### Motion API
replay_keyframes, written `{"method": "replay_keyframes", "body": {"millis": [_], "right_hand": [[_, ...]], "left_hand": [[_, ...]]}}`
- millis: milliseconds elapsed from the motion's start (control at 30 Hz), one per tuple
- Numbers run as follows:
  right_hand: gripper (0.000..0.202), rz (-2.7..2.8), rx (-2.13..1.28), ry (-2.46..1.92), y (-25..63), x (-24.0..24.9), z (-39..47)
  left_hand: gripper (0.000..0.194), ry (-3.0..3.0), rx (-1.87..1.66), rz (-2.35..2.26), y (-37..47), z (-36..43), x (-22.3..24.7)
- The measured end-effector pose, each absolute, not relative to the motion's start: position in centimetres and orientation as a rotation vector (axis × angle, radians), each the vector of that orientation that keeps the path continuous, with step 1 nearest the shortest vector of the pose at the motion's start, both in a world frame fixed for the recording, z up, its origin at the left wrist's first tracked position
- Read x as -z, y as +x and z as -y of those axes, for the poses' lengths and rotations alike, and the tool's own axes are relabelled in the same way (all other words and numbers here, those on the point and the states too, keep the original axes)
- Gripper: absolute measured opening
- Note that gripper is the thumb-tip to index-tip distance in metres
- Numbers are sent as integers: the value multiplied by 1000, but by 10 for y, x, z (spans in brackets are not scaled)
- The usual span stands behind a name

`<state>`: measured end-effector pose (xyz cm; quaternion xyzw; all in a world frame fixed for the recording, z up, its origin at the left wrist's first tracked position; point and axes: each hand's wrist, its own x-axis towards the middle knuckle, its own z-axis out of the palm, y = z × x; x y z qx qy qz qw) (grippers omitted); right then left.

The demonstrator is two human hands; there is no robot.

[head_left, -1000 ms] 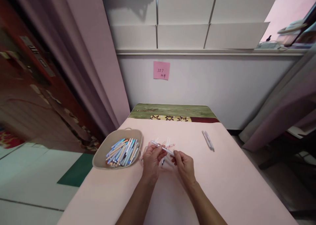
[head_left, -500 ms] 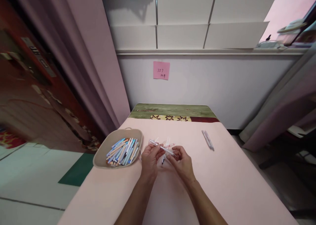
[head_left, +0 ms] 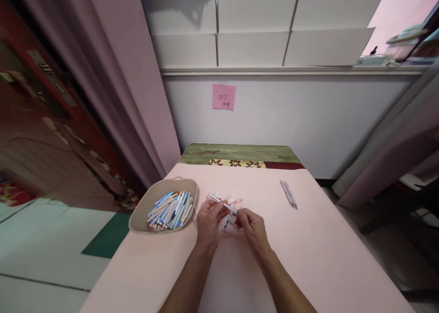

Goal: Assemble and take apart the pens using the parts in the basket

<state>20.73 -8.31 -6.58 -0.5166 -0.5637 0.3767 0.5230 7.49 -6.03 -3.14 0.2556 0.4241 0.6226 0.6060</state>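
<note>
A slim, pale, partly clear pen [head_left: 229, 207] is held between my two hands above the table. My left hand [head_left: 209, 219] pinches its upper left part. The fingers of my right hand [head_left: 252, 226] are closed on its lower right end and hide the tip. Beneath and behind the hands lie loose pen parts [head_left: 233, 197], white and pinkish, plus a dark-tipped piece. Left of my hands stands a beige basket [head_left: 139, 214] holding many pens [head_left: 171, 210] in blue, white and tan.
Two greyish pens [head_left: 288, 194] lie side by side on the pink tabletop [head_left: 308, 258] at the right. Behind the table is a white wall with a pink note [head_left: 224, 97]. Purple curtains [head_left: 123, 75] and a reddish door stand at the left.
My right hand's fingers have turned and closed around the pen's right end, with the knuckles now more on top. My left hand holds nearly still. The basket and other pens have not moved.
</note>
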Motion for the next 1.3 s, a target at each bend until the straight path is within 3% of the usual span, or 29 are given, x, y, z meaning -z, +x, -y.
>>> {"method": "replay_keyframes", "body": {"millis": [133,233,433,533,1100,1300], "right_hand": [[28,1317,-858,-1251,207,66,83],[41,1341,-944,-1229,206,66,84],[26,1338,-878,-1236,206,64,85],[38,1373,-911,-1237,207,64,85],[17,1502,-708,-1308,204,63,83],[13,1486,-800,-1312,204,65,82]], "left_hand": [[23,584,-1432,-981,75,61,32],[23,597,-1424,-979,76,61,32],[23,590,-1426,-984,77,62,31],[23,591,-1415,-992,77,62,30],[25,704,-1432,-1103,74,58,39],[25,759,-1424,-1118,72,58,43]]}}
